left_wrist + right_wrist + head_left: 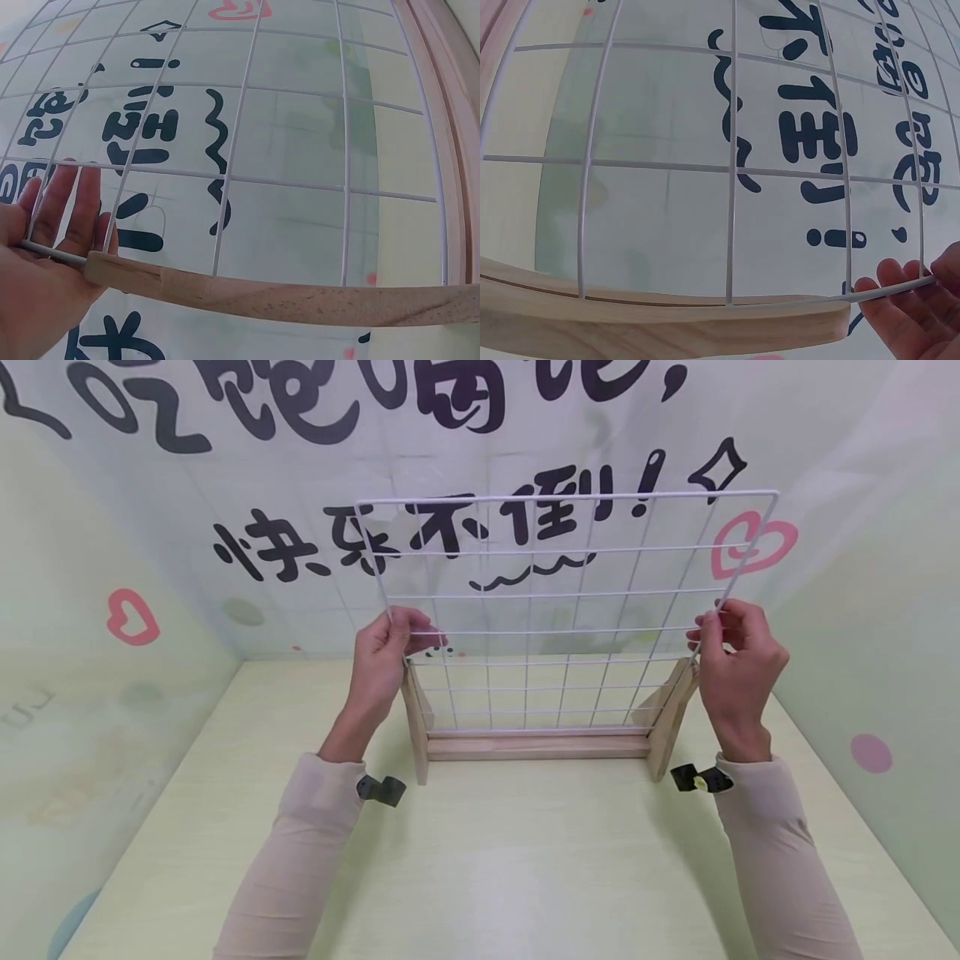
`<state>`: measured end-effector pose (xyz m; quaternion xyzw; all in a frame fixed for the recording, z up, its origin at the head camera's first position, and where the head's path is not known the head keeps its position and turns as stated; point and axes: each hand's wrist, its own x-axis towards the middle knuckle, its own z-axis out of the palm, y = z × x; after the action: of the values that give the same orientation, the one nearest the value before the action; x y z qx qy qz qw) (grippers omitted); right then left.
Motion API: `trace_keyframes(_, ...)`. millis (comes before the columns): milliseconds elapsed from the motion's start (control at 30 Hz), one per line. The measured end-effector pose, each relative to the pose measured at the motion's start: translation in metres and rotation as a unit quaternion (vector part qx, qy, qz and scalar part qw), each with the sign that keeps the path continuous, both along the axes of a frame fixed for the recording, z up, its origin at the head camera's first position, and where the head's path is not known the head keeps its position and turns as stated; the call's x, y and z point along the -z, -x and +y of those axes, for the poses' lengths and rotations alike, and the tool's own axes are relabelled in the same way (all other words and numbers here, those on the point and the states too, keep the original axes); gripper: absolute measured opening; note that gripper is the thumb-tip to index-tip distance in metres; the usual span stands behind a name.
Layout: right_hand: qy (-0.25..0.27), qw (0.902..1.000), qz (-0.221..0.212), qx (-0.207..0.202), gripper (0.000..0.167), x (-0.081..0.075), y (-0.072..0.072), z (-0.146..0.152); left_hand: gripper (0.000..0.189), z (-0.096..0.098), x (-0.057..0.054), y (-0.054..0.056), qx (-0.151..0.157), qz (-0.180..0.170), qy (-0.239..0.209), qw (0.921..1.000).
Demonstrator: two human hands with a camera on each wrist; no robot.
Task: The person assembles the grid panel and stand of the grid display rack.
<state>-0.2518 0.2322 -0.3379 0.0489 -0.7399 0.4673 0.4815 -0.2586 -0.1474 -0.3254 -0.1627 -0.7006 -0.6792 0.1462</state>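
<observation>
A white wire grid panel [570,496] stands tilted in a light wooden stand [536,747], its lower edge at the crossbar and its lower sides against the two side pieces. My left hand [381,652] holds the panel's left edge wire just above the left side piece, fingers reaching behind the mesh. At the same height on the opposite edge, my right hand [738,672] pinches the wire between thumb and fingers. In the right wrist view, the panel's edge runs along a groove in the wooden side piece [660,326]; the hand grips above its end.
The stand rests on a pale wood-grain table [495,860]. Behind it hangs a white backdrop [300,610] with large black lettering and pink hearts, and similar printed panels rise at left and right. Small black devices [381,790] sit at both cuffs.
</observation>
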Motion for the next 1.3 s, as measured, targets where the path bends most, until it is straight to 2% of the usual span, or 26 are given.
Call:
trace_keyframes(267, -0.003, 1.0, -0.002, -0.005, 0.022, 0.005, -0.001, 0.001, 0.042, -0.001, 0.005, 0.0, -0.016, 0.01, 0.025, 0.9995)
trace_keyframes(467, 0.001, 0.9999, 0.004, -0.011, 0.021, 0.008, -0.001, 0.002, 0.041, 0.001, 0.006, -0.002, -0.035, 0.006, 0.021, 0.9992)
trace_keyframes(900, 0.009, 0.9997, -0.007, -0.024, 0.02, 0.012, -0.001, 0.002, 0.039, 0.003, 0.01, -0.003, -0.043, -0.001, 0.014, 0.999)
trace_keyframes(1300, -0.016, 0.9993, -0.018, -0.029, 0.022, 0.013, -0.005, 0.008, 0.039, 0.003, 0.014, -0.002, -0.035, 0.011, 0.024, 0.999)
